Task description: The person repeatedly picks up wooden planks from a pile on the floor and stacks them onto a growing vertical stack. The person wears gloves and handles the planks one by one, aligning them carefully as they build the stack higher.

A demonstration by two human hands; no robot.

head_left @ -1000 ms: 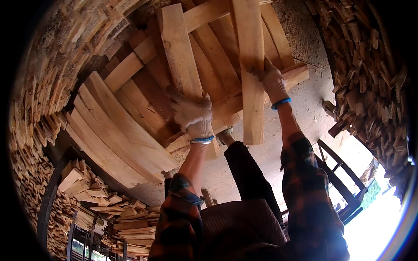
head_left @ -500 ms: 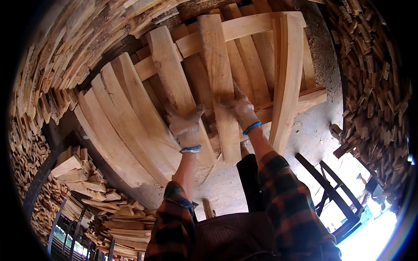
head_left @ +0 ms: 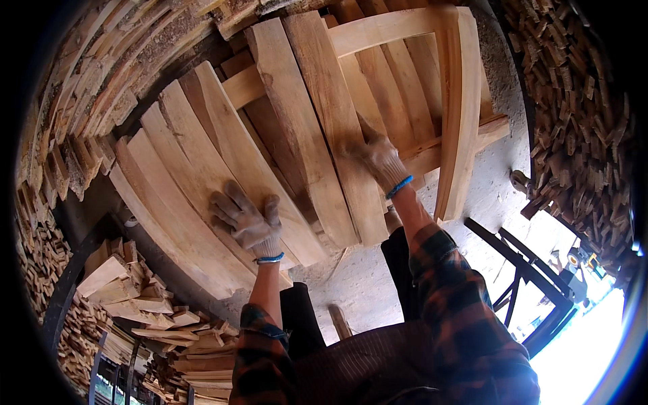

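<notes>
My left hand [head_left: 250, 217], in a whitish knit work glove with a blue cuff edge, lies with spread fingers on the left group of wooden planks [head_left: 172, 179]. It holds nothing. My right hand [head_left: 379, 160], gloved alike, grips the right edge of a brown plank [head_left: 322, 88] near its lower end, the thumb over the top face. Its other fingers are partly hidden. Close along that plank's left side lies a paler plank [head_left: 290, 115]. Both rest across a crosswise board [head_left: 385, 32], with a lower layer of boards [head_left: 388, 81] showing beneath.
Two long boards [head_left: 460, 121] stand side by side at the right of the pile, over a lower crosspiece [head_left: 493, 129]. Stacked timber [head_left: 574, 121] walls the right side and far left [head_left: 94, 88]. Wood offcuts [head_left: 135, 283] heap at lower left. A dark metal frame [head_left: 526, 270] stands lower right.
The two middle planks, apart before, now lie together. My left hand has moved left and down from the paler plank onto the left group. My right hand stays at the brown plank.
</notes>
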